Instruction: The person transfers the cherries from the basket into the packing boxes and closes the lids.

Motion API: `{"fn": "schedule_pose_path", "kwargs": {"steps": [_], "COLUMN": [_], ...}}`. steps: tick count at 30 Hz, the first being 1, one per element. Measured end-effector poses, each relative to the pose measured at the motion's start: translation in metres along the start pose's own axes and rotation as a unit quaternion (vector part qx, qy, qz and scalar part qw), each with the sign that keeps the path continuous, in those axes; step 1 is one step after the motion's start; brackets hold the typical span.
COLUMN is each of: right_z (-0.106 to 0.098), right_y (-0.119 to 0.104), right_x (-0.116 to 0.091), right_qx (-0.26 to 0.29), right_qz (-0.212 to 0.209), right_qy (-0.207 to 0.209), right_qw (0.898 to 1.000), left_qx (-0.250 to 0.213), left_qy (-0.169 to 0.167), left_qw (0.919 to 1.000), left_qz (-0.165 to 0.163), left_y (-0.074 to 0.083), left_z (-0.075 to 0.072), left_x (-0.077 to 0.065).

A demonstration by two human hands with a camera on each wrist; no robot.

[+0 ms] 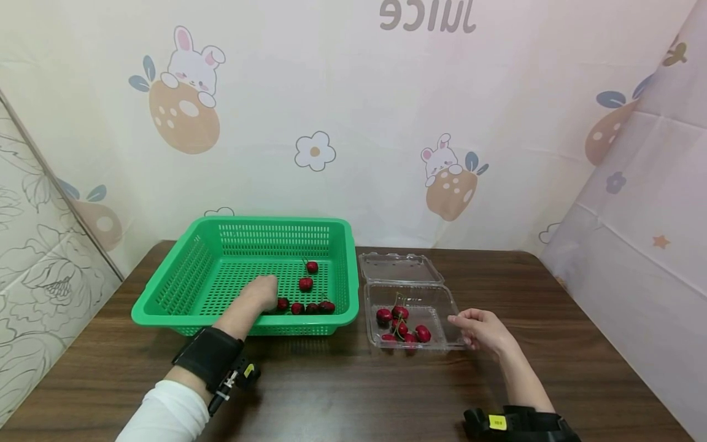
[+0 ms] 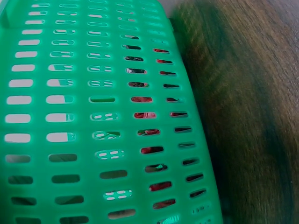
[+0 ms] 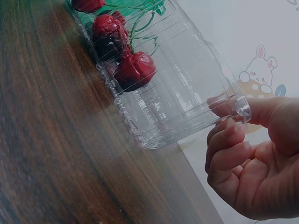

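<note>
My left hand (image 1: 262, 291) reaches over the near rim into a green plastic basket (image 1: 353, 276). Its back faces the camera and hides the fingers, so I cannot tell whether they hold a cherry. Right beside it several dark red cherries (image 1: 297, 308) line the near wall, with two more farther back. Thumb and fingers of my right hand (image 3: 254, 158) pinch the right edge of a clear plastic clamshell box (image 3: 173, 100). Inside the box, several cherries with green stems (image 3: 135, 70) lie toward the left and front. The box's lid (image 1: 400, 268) is folded back.
Basket and box stand side by side on a dark brown wooden table (image 1: 342, 393). Behind them hangs a pale curtain (image 1: 364, 123) with printed rabbits. In the left wrist view, the basket's slotted wall (image 2: 84, 126) fills most of the picture, with red showing through some slots.
</note>
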State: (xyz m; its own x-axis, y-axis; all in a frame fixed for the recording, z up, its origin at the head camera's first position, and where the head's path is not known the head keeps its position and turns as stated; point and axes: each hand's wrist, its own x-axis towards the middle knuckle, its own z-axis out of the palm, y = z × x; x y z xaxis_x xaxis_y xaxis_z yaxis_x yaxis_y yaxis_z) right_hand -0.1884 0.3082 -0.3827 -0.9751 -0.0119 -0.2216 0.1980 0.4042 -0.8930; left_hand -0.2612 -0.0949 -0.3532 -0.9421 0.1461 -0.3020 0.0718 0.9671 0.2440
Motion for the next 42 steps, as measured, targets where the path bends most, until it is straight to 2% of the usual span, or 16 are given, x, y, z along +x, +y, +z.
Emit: {"fn": "schedule_pose_path", "kwargs": {"steps": [6,11,21,25,29,36,42], "right_z": [0.0,0.0001,0.0008,0.001,0.0008,0.0007,0.0008], "right_y": [-0.0007,-0.0015,-0.0013,-0.0014,-0.0014,-0.0014,-0.0014], "right_x": [-0.0006,-0.0011,-0.0011,-0.0012,-0.0012,-0.0012,-0.0012], "right_qx": [0.004,0.005,0.003,0.002,0.005,0.006,0.002], "right_qz": [-0.001,-0.002,-0.003,-0.003,-0.003,-0.001,0.0], "right_qy": [-0.003,-0.004,-0.003,-0.004,-0.006,-0.006,-0.001], "right_qw": [1.0,1.0,1.0,1.0,1.0,1.0,1.0], "left_qx": [-0.006,-0.017,-0.084,-0.103,-0.127,-0.176,-0.192], "left_qy": [0.012,0.031,0.116,0.15,0.18,0.237,0.289], "left_qw": [0.9999,0.9994,0.9896,0.983,0.9752,0.9553,0.9371], "left_qz": [0.01,0.004,-0.016,-0.023,-0.016,0.015,0.04], "left_y": [-0.0003,-0.0003,0.0002,0.0002,0.0011,-0.0004,0.0003], "left_z": [0.0002,0.0003,-0.0037,-0.0049,-0.0058,-0.004,-0.0024], "left_x": [-0.0017,-0.0019,-0.0026,-0.0019,-0.0026,-0.0059,-0.0069]}}
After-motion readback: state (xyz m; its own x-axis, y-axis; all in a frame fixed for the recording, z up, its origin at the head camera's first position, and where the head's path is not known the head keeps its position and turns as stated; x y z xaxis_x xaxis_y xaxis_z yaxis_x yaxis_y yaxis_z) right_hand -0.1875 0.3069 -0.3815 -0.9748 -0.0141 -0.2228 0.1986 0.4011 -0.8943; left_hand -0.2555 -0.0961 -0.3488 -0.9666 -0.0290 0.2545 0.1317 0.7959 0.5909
